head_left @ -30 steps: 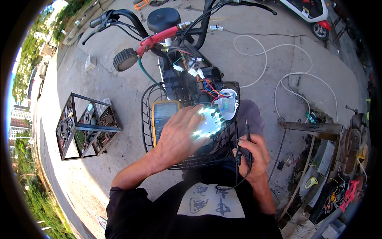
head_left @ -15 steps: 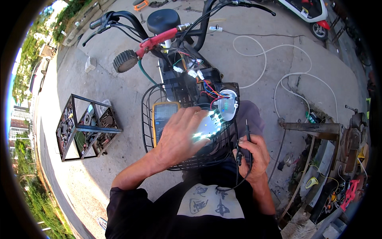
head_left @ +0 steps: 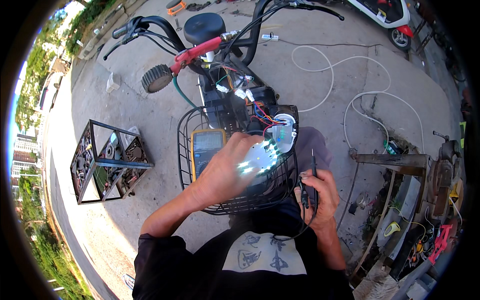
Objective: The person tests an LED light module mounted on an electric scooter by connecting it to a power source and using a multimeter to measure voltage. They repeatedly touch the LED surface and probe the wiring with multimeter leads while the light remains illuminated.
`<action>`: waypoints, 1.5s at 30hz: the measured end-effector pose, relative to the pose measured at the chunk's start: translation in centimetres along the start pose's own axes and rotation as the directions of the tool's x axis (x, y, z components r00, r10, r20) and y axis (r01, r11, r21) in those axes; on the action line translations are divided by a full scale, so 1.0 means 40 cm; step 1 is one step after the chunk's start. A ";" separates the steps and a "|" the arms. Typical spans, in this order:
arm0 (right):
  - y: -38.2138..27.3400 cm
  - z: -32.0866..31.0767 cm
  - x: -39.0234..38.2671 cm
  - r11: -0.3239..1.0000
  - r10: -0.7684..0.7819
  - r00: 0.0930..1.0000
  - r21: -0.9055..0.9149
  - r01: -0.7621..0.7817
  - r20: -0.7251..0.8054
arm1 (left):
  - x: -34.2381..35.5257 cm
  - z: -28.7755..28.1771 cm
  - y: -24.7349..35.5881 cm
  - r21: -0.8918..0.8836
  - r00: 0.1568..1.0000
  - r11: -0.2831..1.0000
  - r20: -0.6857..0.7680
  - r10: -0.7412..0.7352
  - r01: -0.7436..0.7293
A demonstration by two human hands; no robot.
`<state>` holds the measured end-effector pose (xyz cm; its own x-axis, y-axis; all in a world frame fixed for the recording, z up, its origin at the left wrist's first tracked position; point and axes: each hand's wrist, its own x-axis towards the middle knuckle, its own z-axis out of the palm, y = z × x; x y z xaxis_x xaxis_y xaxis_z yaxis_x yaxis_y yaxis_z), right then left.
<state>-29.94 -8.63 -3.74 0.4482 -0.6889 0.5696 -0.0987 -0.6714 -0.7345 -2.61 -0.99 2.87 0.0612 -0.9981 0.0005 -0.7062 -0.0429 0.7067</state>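
My left hand is closed round the edge of a round LED light panel, whose lit bulbs glow white; the hand is slightly blurred. Just beyond the panel, a white lamp housing with coloured wires running into it sits at the front of a two-wheeled scooter. In my right hand are black multimeter probes, one tip pointing up, with their cable looping down. Beside my left hand, a yellow-edged multimeter leans in the black wire basket; my hand partly covers it.
A red air tool with a gauge lies across the handlebar. At left stands a metal rack of parts. A pale hose loops over the ground. Right are a workbench and scattered tools. Another scooter stands behind.
My left hand has shifted slightly, and the panel's lit face is tilted a little differently. My right hand with the probes is almost unmoved.
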 end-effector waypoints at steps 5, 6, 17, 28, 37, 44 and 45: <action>0.003 0.012 -0.002 0.997 0.036 0.999 0.068 -0.036 0.004 | 0.016 -0.020 0.007 -0.190 0.972 0.954 0.084 -0.218 0.230; 0.003 0.016 -0.001 0.995 0.037 0.999 0.089 -0.038 0.015 | 0.018 -0.018 0.002 -0.195 0.974 0.955 0.074 -0.213 0.224; -0.003 0.081 0.009 0.967 0.059 0.995 0.241 -0.077 0.084 | 0.038 -0.009 -0.063 -0.490 0.976 0.846 0.055 -0.212 0.212; -0.016 0.133 0.028 0.739 0.212 0.967 0.625 -0.253 0.141 | 0.036 -0.005 -0.093 -0.509 0.983 0.845 0.011 -0.183 0.163; -0.008 0.126 0.056 0.726 0.218 0.974 0.656 -0.206 0.064 | 0.015 -0.056 -0.052 -0.400 0.998 0.915 -0.003 0.062 -0.058; -0.006 0.130 0.058 0.749 0.220 0.974 0.629 -0.208 0.060 | 0.011 -0.048 -0.037 -0.222 0.994 0.970 -0.063 0.088 -0.100; -0.008 0.130 0.059 0.754 0.215 0.975 0.624 -0.203 0.058 | 0.011 -0.049 -0.039 -0.196 0.992 0.973 -0.060 0.113 -0.123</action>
<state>-24.24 -8.64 -4.09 0.4670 -0.8001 0.3765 0.3894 -0.1962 -0.8999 -0.12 -1.27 3.15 0.0226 -0.9922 0.1228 -0.5561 0.0896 0.8262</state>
